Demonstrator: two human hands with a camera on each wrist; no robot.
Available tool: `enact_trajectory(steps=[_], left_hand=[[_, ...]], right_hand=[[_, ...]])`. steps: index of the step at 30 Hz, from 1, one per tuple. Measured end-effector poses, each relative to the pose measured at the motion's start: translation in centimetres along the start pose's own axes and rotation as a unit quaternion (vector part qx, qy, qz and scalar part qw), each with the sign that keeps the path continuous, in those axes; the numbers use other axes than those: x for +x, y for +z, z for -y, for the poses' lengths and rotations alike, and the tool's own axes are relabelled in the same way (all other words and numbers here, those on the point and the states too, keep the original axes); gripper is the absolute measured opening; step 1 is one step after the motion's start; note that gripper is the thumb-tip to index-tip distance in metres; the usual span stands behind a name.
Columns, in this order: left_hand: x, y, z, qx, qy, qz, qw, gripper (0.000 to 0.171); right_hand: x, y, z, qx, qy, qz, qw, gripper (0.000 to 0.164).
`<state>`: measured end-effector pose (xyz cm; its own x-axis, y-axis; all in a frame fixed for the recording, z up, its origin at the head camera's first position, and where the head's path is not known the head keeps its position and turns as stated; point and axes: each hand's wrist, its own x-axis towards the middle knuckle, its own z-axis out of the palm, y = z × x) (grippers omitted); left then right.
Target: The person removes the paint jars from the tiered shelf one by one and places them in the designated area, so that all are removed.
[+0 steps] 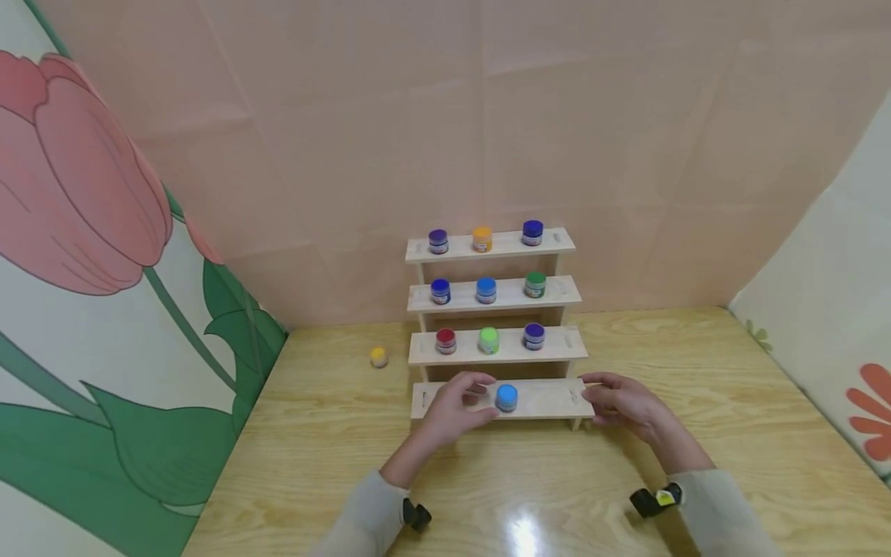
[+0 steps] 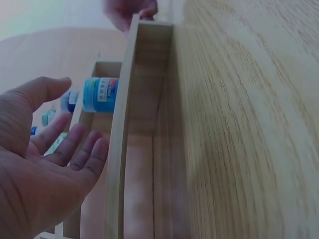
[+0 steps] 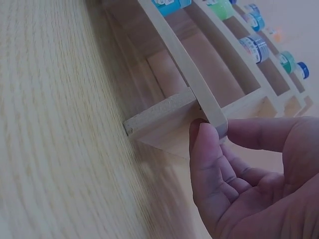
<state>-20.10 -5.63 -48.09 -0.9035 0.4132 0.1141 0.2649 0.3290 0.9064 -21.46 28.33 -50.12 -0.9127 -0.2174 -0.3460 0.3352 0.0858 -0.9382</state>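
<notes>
A light blue paint jar [image 1: 506, 398] stands on the lowest step of a pale wooden stepped rack [image 1: 546, 398]. Just left of that jar is my left hand [image 1: 455, 410], thumb and fingers spread apart. In the left wrist view a gap shows between the left hand [image 2: 55, 154] and the light blue jar [image 2: 101, 94]. At the step's right end, my right hand [image 1: 623, 402] pinches the board's edge. The right wrist view shows thumb and forefinger of the right hand [image 3: 249, 174] on either side of the board's corner [image 3: 217, 117].
Higher steps hold several jars, among them a red jar [image 1: 445, 341], a light green jar [image 1: 489, 340] and an orange jar [image 1: 482, 239]. A small yellow-topped jar [image 1: 378, 357] sits on the wooden table [image 1: 313, 449] left of the rack. A pinkish backdrop [image 1: 445, 116] hangs behind.
</notes>
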Motion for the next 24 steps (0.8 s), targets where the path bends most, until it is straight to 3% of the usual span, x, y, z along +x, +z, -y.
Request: enact_trajectory(steps=[9,24], left_hand=[[0.7,0.6,0.2,0.014,-0.026,-0.005,0.9996,0.044],[1.4,1.2,0.1,0.016,-0.024,0.005,0.9996,0.043]], right_hand=[[0.0,0.0,-0.2,0.002,-0.003,0.01,1.0,0.054],[0.2,-0.3,0.0,0.008,0.011,0.014,1.0,0.054]])
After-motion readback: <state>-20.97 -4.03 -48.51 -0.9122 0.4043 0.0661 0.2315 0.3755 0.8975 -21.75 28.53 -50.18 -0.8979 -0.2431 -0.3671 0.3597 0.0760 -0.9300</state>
